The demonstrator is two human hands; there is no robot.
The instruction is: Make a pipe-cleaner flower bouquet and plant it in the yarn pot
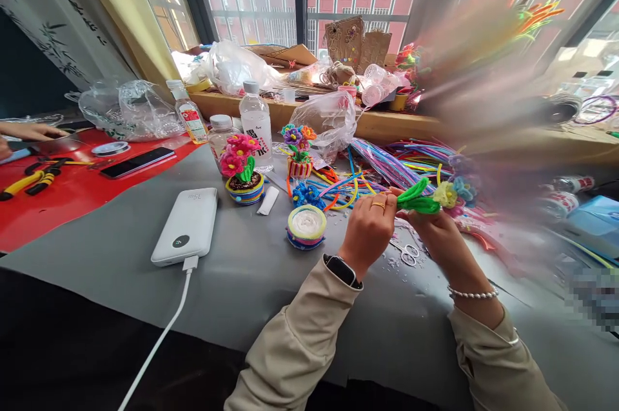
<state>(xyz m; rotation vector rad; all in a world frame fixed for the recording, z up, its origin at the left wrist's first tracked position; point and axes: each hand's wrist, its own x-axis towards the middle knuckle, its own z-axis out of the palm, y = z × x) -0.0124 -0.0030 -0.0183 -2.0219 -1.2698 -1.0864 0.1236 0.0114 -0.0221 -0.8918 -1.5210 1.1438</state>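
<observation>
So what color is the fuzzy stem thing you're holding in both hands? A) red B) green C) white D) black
B: the left hand and the right hand both grip a bright green pipe-cleaner stem with a pale yellow flower at its end.

Green pipe-cleaner stem (416, 199) is lying roughly level above the grey worktop (251, 269), fuzzy, bright green, folded into a loop at its left end. A pale yellow-green flower (445, 194) is sitting at its right end, with a blue flower (464, 189) just beside it. Left hand (368, 230) is pinching the looped end; right hand (435, 233) is gripping the stem from below, near the flowers.
</observation>
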